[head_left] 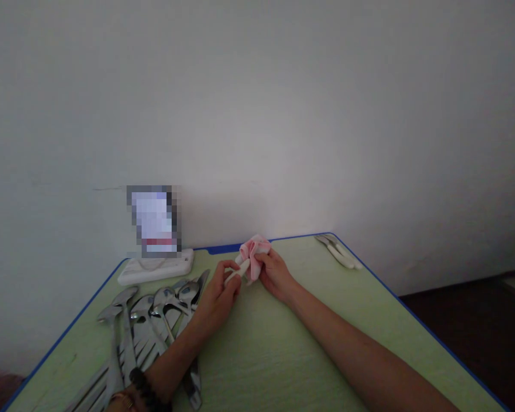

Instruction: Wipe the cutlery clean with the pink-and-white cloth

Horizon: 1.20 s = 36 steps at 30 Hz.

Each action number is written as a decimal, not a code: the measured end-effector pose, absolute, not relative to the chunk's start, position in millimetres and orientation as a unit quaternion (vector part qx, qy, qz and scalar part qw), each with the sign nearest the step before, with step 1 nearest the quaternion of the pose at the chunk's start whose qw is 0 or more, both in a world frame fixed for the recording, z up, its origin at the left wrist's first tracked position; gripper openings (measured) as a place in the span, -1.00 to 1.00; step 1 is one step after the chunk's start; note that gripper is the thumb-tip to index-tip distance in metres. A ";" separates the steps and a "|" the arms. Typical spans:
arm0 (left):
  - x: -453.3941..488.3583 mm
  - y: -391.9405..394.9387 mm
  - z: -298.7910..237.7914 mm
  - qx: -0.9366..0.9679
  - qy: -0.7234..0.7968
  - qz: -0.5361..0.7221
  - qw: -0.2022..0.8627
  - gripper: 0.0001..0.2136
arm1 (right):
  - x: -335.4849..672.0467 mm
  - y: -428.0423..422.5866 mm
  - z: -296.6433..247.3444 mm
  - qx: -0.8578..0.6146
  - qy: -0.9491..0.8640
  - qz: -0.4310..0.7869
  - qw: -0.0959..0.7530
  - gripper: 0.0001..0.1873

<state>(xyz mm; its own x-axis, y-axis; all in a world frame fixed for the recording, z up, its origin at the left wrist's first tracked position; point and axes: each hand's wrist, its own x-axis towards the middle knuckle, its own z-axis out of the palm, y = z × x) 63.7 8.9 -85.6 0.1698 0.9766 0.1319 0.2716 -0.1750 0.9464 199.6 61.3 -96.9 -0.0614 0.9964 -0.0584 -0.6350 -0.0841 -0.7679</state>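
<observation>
My left hand (217, 297) is closed around the pale handle of a piece of cutlery (241, 271). The far end of that piece is hidden inside a pink and white cloth (255, 252), so its kind does not show. My right hand (278, 274) grips the cloth and presses it around the covered end, thumb on top. Both hands meet just above the far middle of the table. Beneath and beside my left forearm lies a pile of metal spoons (163, 300) and other cutlery, partly hidden by the arm.
Two pieces of pale-handled cutlery (341, 254) lie at the table's far right corner. At the back left, a blurred-out device with a lit screen (154, 220) stands on a white base (154, 269). The green table (274, 355) has a blue edge and meets a wall (283, 114).
</observation>
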 end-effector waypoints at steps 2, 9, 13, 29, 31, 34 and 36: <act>63.5 10.7 -86.0 0.620 0.477 0.439 0.443 -0.85 | 199.1 61.5 -96.8 -0.310 -0.286 0.661 0.621 -0.74; 61.2 15.0 -91.0 0.603 0.505 0.423 0.450 -0.81 | 198.8 57.4 -97.6 -0.323 -0.311 0.635 0.628 -0.77; 59.3 15.9 -92.2 0.626 0.520 0.387 0.433 -0.82 | 198.7 56.9 -98.8 -0.332 -0.315 0.629 0.629 -0.79; 66.3 1.3 -79.6 0.806 0.509 0.184 0.241 -0.68 | 197.2 59.5 -102.5 -0.352 -0.334 0.621 0.616 -0.70; 65.5 0.8 -79.6 0.802 0.505 0.193 0.254 -0.66 | 197.8 57.4 -99.6 -0.351 -0.346 0.630 0.600 -0.73; 64.5 0.4 -79.1 0.792 0.505 0.210 0.272 -0.65 | 199.2 53.9 -94.4 -0.342 -0.357 0.653 0.574 -0.78; 64.3 0.3 -78.6 0.791 0.503 0.213 0.277 -0.65 | 200.1 52.5 -92.3 -0.341 -0.357 0.663 0.563 -0.82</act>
